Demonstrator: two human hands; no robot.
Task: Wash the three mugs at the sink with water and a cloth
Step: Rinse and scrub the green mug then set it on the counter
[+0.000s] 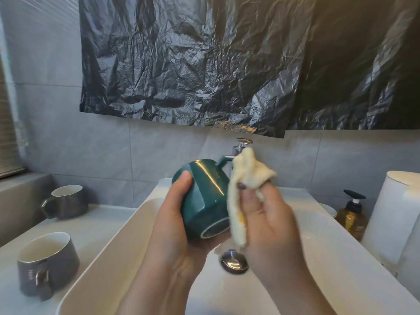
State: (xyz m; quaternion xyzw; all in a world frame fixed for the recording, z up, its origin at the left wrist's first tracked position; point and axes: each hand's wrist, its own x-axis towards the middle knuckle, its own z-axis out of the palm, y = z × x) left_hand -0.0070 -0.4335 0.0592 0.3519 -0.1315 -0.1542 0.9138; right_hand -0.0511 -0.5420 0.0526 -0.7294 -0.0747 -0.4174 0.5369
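I see the green mug [202, 196] held on its side over the sink [113, 242], base toward me, handle toward the faucet [238, 148]. Left hand [175, 223] grip is wrapped around its body; right hand [268, 214] grip pinches the pale cloth [241, 192] against the mug's side. I judge the glazed ceramic rigid, fairly heavy, breakable, slippery when wet, so wrap the body, not the handle. Cloth is soft and limp. 2 grey mugs [47, 262] [66, 201] wait on the table [95, 221] to the left.

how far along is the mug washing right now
In hand: the left hand holds the green mug over the sink while the right hand wipes it with the cloth. Two grey mugs wait on the counter; whether they are washed cannot be told.
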